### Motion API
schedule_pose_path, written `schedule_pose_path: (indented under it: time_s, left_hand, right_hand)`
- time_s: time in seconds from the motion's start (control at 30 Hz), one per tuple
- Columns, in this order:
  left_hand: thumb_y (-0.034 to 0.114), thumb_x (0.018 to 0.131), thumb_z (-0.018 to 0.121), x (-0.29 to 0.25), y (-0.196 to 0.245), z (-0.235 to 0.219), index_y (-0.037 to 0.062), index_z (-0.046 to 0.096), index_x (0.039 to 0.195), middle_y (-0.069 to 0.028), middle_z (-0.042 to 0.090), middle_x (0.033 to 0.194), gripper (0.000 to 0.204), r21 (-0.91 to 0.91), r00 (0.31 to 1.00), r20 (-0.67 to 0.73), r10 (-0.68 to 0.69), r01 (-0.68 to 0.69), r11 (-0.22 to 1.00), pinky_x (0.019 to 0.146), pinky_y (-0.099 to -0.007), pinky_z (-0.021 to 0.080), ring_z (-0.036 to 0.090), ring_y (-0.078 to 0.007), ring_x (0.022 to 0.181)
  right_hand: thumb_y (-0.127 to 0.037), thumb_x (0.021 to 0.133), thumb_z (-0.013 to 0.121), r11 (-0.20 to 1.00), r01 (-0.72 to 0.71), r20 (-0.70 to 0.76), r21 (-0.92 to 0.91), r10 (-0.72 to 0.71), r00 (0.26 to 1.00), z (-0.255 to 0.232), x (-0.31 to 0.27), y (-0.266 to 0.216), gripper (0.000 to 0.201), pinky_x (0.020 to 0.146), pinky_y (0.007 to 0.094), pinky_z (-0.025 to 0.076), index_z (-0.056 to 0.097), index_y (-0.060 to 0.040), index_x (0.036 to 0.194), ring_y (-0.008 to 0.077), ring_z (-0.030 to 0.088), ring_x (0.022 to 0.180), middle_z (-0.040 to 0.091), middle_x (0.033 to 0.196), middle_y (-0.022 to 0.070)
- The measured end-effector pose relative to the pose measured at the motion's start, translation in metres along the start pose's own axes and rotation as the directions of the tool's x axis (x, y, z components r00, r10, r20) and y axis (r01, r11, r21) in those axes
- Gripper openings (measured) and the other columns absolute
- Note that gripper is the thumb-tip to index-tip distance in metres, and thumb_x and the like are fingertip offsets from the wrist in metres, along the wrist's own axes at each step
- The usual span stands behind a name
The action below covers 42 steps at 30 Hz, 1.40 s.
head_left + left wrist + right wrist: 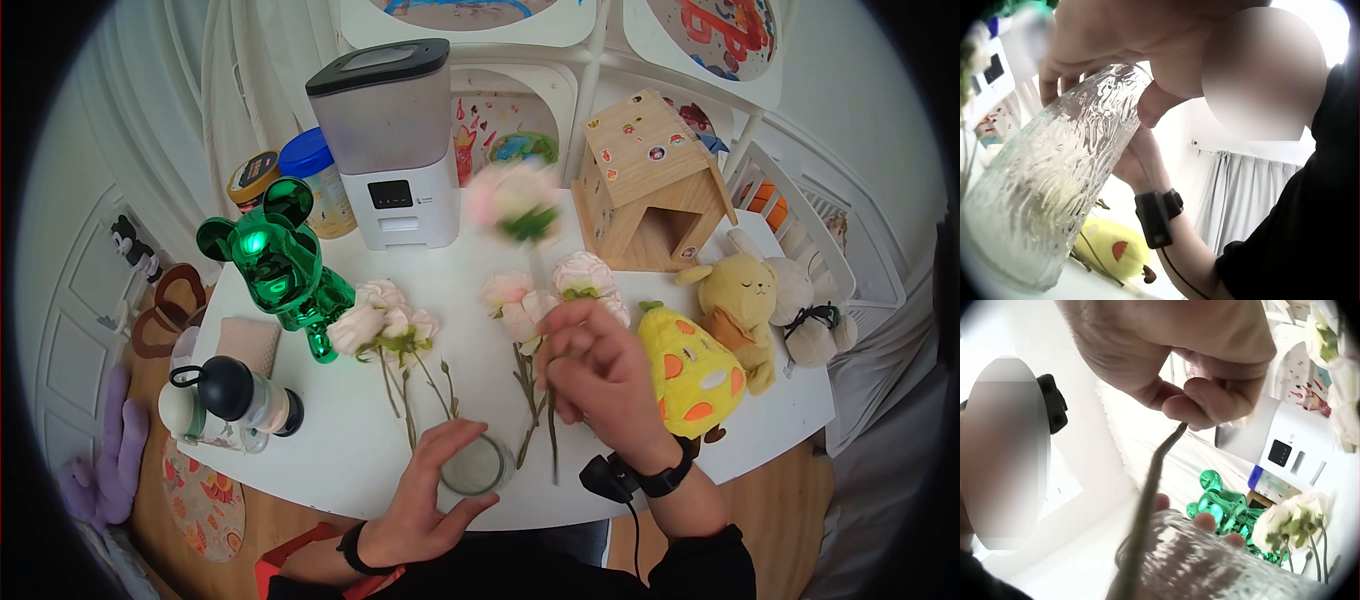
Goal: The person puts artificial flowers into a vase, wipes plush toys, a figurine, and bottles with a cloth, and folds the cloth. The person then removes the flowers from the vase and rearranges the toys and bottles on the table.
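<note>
My left hand grips a clear glass vase near the table's front edge; its rippled wall fills much of the left wrist view. To the right of the vase, my right hand pinches the stem of a pale pink flower, whose blurred head rises above the fingers. In the right wrist view the stem runs down from the fingertips, in front of the vase. More pink flowers lie on the table, one group left of the vase and another beyond my right hand.
A shiny green bear figure, a black-capped bottle and a pink cloth are at the left. A white dispenser and wooden house stand at the back. Plush toys, one yellow, sit at the right on the white table.
</note>
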<state>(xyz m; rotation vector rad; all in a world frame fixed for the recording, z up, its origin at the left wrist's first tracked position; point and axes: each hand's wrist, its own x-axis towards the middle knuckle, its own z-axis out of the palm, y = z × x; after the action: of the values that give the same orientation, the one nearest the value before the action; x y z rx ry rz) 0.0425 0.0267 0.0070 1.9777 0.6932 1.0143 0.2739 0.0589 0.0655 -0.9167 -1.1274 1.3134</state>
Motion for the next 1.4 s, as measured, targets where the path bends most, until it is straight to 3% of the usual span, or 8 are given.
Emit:
schedule_pose_path:
  time_s: [0.37,0.57,0.63,0.77,0.83,1.07,1.3,1.4]
  left_hand:
    - [0.003,0.085,0.073,0.045,-0.016,0.008,0.001,0.024,0.153,-0.0197,0.045,0.138,0.084,-0.02,0.997,0.023,-0.076,0.077,0.997,0.111,-0.0399,0.034,0.046,-0.0331,0.129]
    - [0.01,0.081,0.079,0.073,0.01,-0.024,0.001,0.029,0.149,-0.0193,0.041,0.143,0.086,0.177,0.973,0.226,-0.04,-0.001,0.984,0.112,-0.0398,0.034,0.044,-0.0332,0.132]
    - [0.014,0.079,0.082,0.089,0.02,-0.036,0.0013,0.032,0.148,-0.02,0.039,0.145,0.087,0.205,0.962,0.272,-0.004,-0.054,0.977,0.112,-0.0397,0.034,0.041,-0.032,0.135]
    - [0.009,0.091,0.068,0.116,0.016,-0.046,-0.0032,0.053,0.132,-0.0115,0.065,0.116,0.045,-0.193,0.896,0.371,-0.243,0.331,0.924,0.104,-0.0335,0.041,0.059,-0.0233,0.117]
    - [0.006,0.096,0.057,0.122,-0.001,-0.036,-0.0028,0.06,0.119,-0.0041,0.068,0.099,0.024,-0.301,0.932,0.306,-0.194,0.288,0.909,0.095,-0.0295,0.046,0.064,-0.0168,0.101]
    - [0.01,0.094,0.051,0.113,-0.014,-0.003,0.0029,0.058,0.095,-0.0062,0.064,0.085,0.01,-0.525,0.969,0.082,-0.234,0.242,0.816,0.07,-0.0233,0.041,0.052,-0.0085,0.072]
    - [0.015,0.096,0.051,0.11,-0.016,-0.001,0.0027,0.059,0.096,-0.0069,0.064,0.085,0.015,-0.461,0.978,0.059,-0.198,0.202,0.864,0.07,-0.0242,0.042,0.05,-0.0082,0.071]
    - [0.02,0.099,0.049,0.109,-0.021,0.001,0.0032,0.053,0.089,-0.0063,0.058,0.078,0.02,-0.505,0.978,0.051,-0.203,0.201,0.84,0.072,-0.0272,0.042,0.05,-0.0115,0.072]
  right_hand:
    - [0.004,0.092,0.055,0.839,0.535,-0.001,0.098,-0.537,0.843,0.014,0.022,-0.028,0.02,0.053,0.0195,0.046,0.046,-0.0004,0.109,0.0062,0.058,0.068,0.061,0.097,0.0092]
    - [-0.002,0.089,0.063,0.914,0.326,0.195,-0.243,-0.284,0.939,0.017,0.024,-0.026,0.01,0.069,0.0248,0.05,0.053,-0.0014,0.093,0.0149,0.063,0.075,0.062,0.093,0.0077]
    - [-0.003,0.086,0.065,0.641,0.614,0.312,-0.461,-0.531,0.788,0.018,0.032,-0.016,0.009,0.076,0.0319,0.05,0.056,-0.0021,0.088,0.0246,0.063,0.087,0.061,0.097,0.0095]
    - [-0.005,0.085,0.066,0.469,0.614,0.346,-0.635,-0.537,0.769,0.017,0.028,-0.012,0.011,0.085,0.036,0.048,0.063,-0.0035,0.095,0.0288,0.06,0.103,0.061,0.117,0.0141]
    - [-0.007,0.087,0.066,0.375,0.614,0.36,-0.695,-0.557,0.748,0.006,0.022,-0.026,0.017,0.088,0.0351,0.048,0.066,-0.0041,0.104,0.0292,0.061,0.103,0.063,0.119,0.0138]
    - [-0.004,0.087,0.067,0.728,0.452,0.079,-0.515,-0.485,0.871,-0.019,-0.002,-0.064,0.019,0.081,0.031,0.05,0.066,0.0008,0.105,0.0177,0.064,0.088,0.069,0.098,0.0091]
    - [-0.009,0.088,0.068,0.641,0.382,0.016,-0.666,-0.5,0.866,-0.029,0.015,-0.057,0.02,0.076,0.031,0.051,0.065,0.0011,0.105,0.0193,0.067,0.087,0.069,0.094,0.0108]
    - [-0.008,0.09,0.067,0.698,0.232,0.088,-0.677,-0.237,0.968,-0.028,0.021,-0.052,0.022,0.08,0.0266,0.049,0.065,-0.0004,0.11,0.0118,0.066,0.089,0.069,0.098,0.0038]
